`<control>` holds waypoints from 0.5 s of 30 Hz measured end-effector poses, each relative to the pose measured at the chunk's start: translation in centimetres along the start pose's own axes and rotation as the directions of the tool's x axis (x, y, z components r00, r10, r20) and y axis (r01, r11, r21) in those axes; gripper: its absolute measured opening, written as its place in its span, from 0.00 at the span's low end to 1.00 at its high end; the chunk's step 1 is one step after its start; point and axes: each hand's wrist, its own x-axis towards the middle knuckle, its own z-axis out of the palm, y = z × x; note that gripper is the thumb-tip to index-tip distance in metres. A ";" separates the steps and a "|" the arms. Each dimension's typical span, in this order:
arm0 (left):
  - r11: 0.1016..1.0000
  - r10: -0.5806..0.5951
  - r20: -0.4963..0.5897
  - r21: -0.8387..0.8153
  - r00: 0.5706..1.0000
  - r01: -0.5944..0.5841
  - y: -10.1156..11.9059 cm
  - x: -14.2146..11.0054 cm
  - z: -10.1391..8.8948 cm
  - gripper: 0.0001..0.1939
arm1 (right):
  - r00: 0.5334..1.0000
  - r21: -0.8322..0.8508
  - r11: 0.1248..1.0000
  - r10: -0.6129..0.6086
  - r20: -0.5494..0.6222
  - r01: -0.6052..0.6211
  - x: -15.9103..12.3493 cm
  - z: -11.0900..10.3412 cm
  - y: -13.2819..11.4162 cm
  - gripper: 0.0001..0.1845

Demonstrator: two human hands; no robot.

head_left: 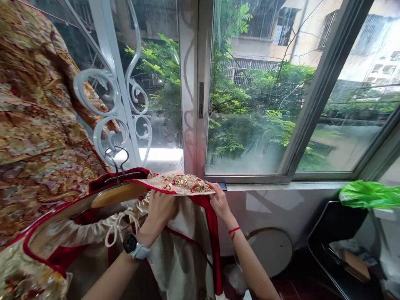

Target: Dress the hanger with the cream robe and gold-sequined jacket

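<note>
A cream garment with red trim hangs before me on a wooden hanger with dark metal hooks. Its beaded, embroidered edge is stretched out flat between my hands. My left hand, with a watch at the wrist, is curled under the red-trimmed side of that edge, its fingertips hidden by the cloth. On the far right corner, my right hand pinches the beaded part between thumb and fingers. A cream cord bow lies left of my left wrist.
White scrolled metalwork and a patterned gold-red cloth stand at left. Behind is a sliding window above a sill with a dark flat object. A black chair and green plastic bag are at right.
</note>
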 end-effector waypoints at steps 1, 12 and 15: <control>1.000 -0.006 0.005 0.015 1.000 0.006 0.0 0.1 0.1 0.13 | 0.999 0.022 0.999 0.029 0.018 -0.029 0.2 0.1 0.8 0.18; 0.996 -0.069 -0.004 0.062 0.998 0.069 -0.3 0.3 0.3 0.13 | 0.951 -0.073 0.980 0.161 -0.262 -0.186 2.5 3.2 4.3 0.19; 0.990 -0.078 0.002 0.119 0.997 0.077 -0.2 0.7 0.1 0.13 | 0.925 -0.144 0.973 0.118 -0.361 -0.181 3.7 -0.2 4.1 0.20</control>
